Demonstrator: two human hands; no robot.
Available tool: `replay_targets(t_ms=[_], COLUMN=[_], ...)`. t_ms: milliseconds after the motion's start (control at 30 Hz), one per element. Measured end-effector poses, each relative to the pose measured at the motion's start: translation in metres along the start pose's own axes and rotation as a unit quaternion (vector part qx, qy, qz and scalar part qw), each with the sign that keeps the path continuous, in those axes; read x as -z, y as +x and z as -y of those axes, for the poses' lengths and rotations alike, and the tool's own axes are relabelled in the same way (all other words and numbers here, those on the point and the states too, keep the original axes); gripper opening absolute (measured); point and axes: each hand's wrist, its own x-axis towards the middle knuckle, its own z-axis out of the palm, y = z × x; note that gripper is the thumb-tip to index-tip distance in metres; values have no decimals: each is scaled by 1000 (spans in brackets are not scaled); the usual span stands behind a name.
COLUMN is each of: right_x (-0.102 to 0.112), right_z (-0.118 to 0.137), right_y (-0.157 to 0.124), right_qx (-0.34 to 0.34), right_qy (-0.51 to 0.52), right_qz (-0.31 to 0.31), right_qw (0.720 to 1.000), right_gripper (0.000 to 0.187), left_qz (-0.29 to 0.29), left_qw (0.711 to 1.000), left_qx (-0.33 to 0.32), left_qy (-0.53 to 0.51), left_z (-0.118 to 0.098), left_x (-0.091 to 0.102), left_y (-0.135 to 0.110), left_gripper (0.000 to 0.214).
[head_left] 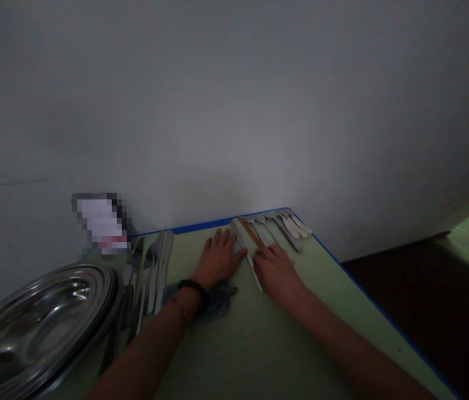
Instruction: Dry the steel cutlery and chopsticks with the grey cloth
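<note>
My left hand (220, 254) lies flat with its fingers spread, its thumb and fingertips beside a silver table knife (251, 268) that lies slantwise on the pale green table. My right hand (275, 269) has its fingers curled down over the near end of brown chopsticks (251, 230), close to the knife's other side. That covered end is hidden. Right of the chopsticks lie several metal spoons (278, 225) and several white-handled pieces of cutlery (301, 225). Under my left wrist is a crumpled dark cloth (217, 303).
Several stacked oval steel trays (38, 328) stand at the left. Beside them several long knives and other metal utensils (163, 272) lie in a row. A phone-like object (101, 222), blurred, leans on the wall (234, 111). The blue-edged table (342, 328) drops off at the right.
</note>
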Motion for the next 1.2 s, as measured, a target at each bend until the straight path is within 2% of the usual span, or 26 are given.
replay_targets(t_ms=[133,300,533,700,800,900,1067,1133,1200], right_x=[5,1,1,-2,-6,-11,-20,-24,-29], right_z=[-9,-11,-12,-10,-7,1,26,37,46], right_y=[-2,0,0,2,2,0,-5,-4,-3], right_qx=[-34,-45,-53,-49,-34,-2,100,146,175], right_qy=[-16,-13,-20,0,19,49,115,129,129], right_qz=[-19,-9,-7,-43,-67,-93,-96,-78,-61], right_qw=[999,999,998,998,997,994,984,978,974], right_gripper=[25,26,26,30,33,35,38,39,38], left_qz=[5,3,-13,-35,-24,-15,-45,-59,-76], left_qw=[1000,1000,999,999,998,996,998,996,994], left_qx=[-18,-30,-29,-21,-42,-55,29,67,76], left_qy=[-2,-2,-15,-32,-47,-65,-36,-14,-4], left_z=[-1,0,-2,-1,6,20,45,49,50], left_x=[-3,-6,-10,-10,0,23,64,68,63], left_y=[14,25,27,22,13,-5,-48,-66,-83], left_gripper=[61,60,61,55,44,37,23,24,29])
